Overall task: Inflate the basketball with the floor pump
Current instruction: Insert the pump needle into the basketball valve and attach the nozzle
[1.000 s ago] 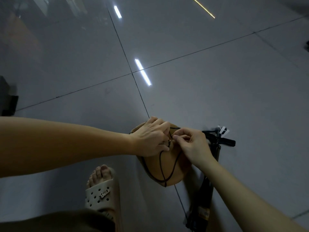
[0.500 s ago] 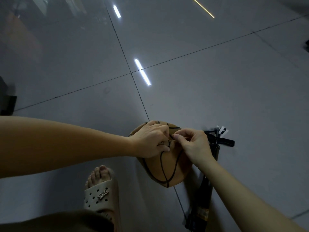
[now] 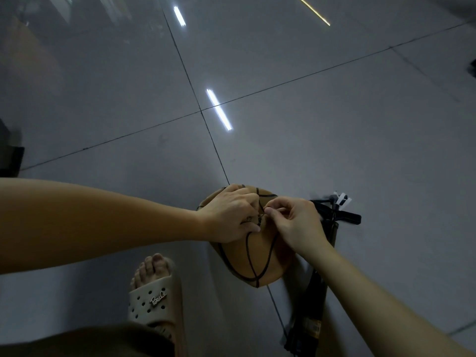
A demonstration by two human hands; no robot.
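head cam | looking steeply down at tiled floor [image 3: 334,150] | sitting close above hands, lower centre | sharing nothing, single view

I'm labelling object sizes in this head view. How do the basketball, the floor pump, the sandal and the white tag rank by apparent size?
1. floor pump, longest, partly hidden
2. basketball, partly covered by hands
3. sandal, nearer the camera, so unsure against the ball
4. white tag, smallest

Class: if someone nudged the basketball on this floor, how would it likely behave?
The basketball looks saggy and pointed at its near edge, so it would probably flop, not roll. The tiled floor is glossy, so it may slide. Both hands press on it now.
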